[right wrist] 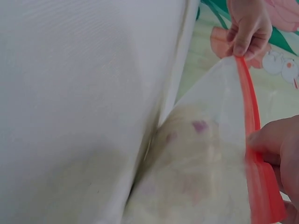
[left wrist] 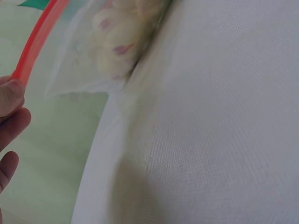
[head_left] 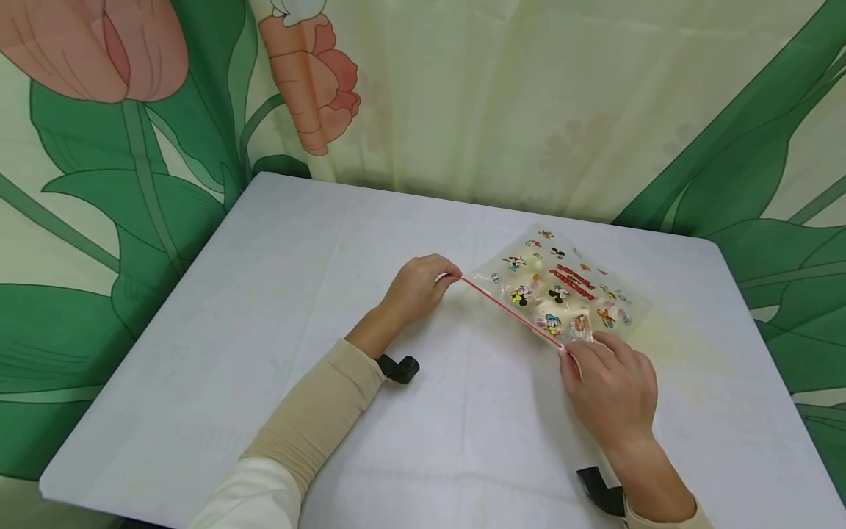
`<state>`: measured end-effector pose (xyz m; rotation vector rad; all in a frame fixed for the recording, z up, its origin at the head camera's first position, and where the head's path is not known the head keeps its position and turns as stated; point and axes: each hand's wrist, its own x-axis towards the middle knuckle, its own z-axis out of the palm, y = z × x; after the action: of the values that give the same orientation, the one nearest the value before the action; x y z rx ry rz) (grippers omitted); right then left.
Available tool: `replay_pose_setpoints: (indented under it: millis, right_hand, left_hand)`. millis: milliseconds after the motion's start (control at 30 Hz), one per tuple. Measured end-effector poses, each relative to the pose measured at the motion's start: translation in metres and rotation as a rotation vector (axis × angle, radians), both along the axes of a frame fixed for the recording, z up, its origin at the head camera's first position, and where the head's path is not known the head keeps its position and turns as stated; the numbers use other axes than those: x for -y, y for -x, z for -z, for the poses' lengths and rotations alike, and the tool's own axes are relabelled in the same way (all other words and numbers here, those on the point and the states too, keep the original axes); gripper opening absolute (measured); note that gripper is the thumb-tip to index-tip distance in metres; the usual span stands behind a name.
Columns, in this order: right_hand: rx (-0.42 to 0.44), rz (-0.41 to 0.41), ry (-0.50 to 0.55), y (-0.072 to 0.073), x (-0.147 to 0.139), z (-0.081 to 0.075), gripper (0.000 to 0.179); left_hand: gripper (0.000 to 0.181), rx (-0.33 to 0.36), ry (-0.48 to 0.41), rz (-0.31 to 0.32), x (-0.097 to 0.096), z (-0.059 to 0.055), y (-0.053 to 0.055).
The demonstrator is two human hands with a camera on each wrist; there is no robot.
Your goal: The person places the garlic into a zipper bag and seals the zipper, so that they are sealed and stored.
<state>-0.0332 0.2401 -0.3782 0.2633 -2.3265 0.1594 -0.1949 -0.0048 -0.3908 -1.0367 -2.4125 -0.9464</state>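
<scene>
A clear zip bag [head_left: 562,290] printed with small cartoon figures lies toward the far right of the table, its red zip edge [head_left: 509,309] turned to the person. Pale rounded pieces [left wrist: 119,42] with purple-red marks show through the plastic in the left wrist view. My left hand [head_left: 421,285] pinches the far left end of the red strip between thumb and fingers. Near its other end, my right hand [head_left: 615,386] grips the strip, thumb on one face, as the right wrist view shows. The strip runs straight and taut between both hands, raised above the cloth.
A white cloth covers the table [head_left: 218,353]. Behind it hangs a pale curtain [head_left: 496,95] with large tulips and green leaves. Black camera mounts [head_left: 399,369] stick out from both wrists, close over the tabletop.
</scene>
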Motion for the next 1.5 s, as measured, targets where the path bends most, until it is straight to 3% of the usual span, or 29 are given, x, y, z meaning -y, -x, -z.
replay_pose_setpoints:
  millis: [167,333,733,1100,1300,1500]
  right_hand:
    - [0.091,0.020,-0.020,-0.008,-0.005,0.000,0.024]
    - [0.123,0.043,-0.008,-0.015,-0.008,0.000,0.021]
    - [0.129,0.037,-0.009,-0.023,-0.016,0.001,0.032]
    - [0.146,0.080,0.102,-0.023,-0.014,0.009,0.025]
    - [0.134,0.039,0.128,-0.020,-0.016,0.011,0.025]
    - [0.135,0.040,0.106,-0.018,-0.017,0.011,0.028]
  left_hand:
    - [0.007,0.010,0.003,-0.012,0.001,0.002,0.001]
    - [0.007,0.016,0.006,-0.008,0.001,0.002,0.001]
    - [0.006,-0.028,-0.020,0.015,0.001,0.002,-0.001]
    - [0.005,-0.037,-0.022,0.014,-0.002,0.004,-0.002]
    - [0.006,-0.023,-0.012,0.030,-0.002,0.005,-0.002]
    - [0.012,-0.106,0.041,0.049,-0.007,0.005,-0.001]
